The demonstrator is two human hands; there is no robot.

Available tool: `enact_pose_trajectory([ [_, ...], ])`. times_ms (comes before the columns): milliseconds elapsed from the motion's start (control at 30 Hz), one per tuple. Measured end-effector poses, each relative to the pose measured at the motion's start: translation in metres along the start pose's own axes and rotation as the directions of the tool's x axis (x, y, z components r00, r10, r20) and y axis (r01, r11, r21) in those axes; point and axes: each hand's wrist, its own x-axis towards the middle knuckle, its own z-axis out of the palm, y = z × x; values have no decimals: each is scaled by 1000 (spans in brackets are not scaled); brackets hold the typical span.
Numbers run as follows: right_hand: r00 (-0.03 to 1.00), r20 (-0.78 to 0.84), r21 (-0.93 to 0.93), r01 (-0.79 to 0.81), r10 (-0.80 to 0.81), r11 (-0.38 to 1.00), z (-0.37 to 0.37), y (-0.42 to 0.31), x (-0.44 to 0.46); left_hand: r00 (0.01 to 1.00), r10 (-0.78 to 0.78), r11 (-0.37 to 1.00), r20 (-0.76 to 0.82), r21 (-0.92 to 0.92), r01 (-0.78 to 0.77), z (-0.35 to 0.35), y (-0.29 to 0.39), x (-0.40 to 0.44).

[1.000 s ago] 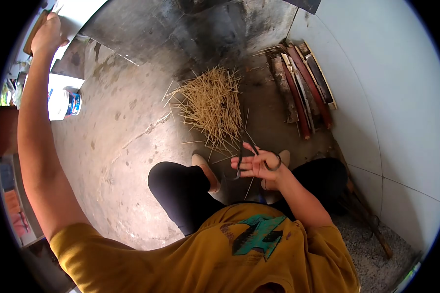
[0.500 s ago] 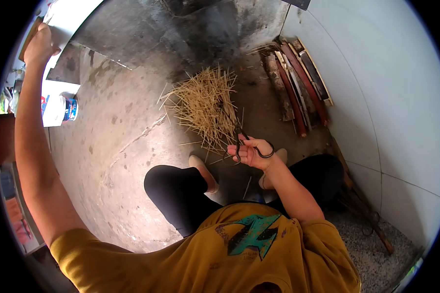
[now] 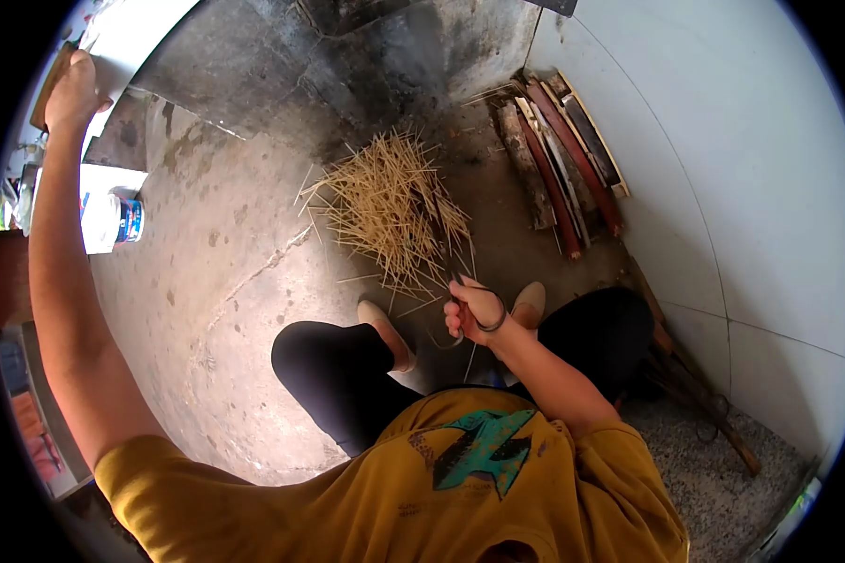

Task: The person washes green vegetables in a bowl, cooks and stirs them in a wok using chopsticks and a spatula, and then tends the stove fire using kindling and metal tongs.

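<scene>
Metal tongs (image 3: 453,268) with ring handles are held in my right hand (image 3: 479,310), whose fingers are curled round the handles. Their dark arms reach up into the loose heap of straw-coloured sticks (image 3: 385,202) on the floor, where the tips are hard to make out. My left hand (image 3: 73,92) is far off at the upper left, on the edge of a white surface (image 3: 136,42) and against a brown wooden piece (image 3: 51,84). Its thumb stands apart; its other fingers are too unclear to tell whether they grip anything.
Split logs and reddish sticks (image 3: 563,169) lie by the tiled wall (image 3: 779,169). A white and blue tub (image 3: 127,220) stands at the left. Long wooden sticks (image 3: 714,413) lean at the lower right. A dark, sooty wall (image 3: 347,75) rises behind the heap.
My right hand has closed round the tong handles, its fingers curling in from a spread position. The tongs have moved into the heap, and sticks at its right side have shifted.
</scene>
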Motion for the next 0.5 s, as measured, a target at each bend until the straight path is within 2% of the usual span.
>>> enact_pose_trajectory([
  [33,1000,3,-19,-2,2,1000,-1,1,-10,988,-130,963,84,-228,146,-1,1,2],
  [67,1000,7,-38,-3,4,999,-2,2,-20,953,-235,853,194,-428,297,-7,5,5],
  [133,1000,-12,-84,-7,6,996,-5,5,-44,944,-254,819,211,-472,325,-4,4,6],
  [167,999,-34,-125,-19,14,992,-1,2,-61,978,-178,922,112,-329,205,4,1,5],
  [233,999,-35,-192,-14,7,981,3,-1,-93,991,-122,972,54,-195,130,9,1,5],
  [333,1000,2,-264,19,-19,964,-1,1,-119,974,-181,939,136,-269,212,14,-1,12],
  [400,1000,-20,-300,16,-23,954,-2,5,-124,973,-152,940,172,-280,197,24,-10,18],
  [433,997,-73,-251,-49,32,967,-14,12,-107,972,-142,943,186,-273,190,22,-10,17],
  [500,999,-6,-62,-41,41,997,-36,19,-56,972,-143,959,184,-217,182,1,5,8],
])
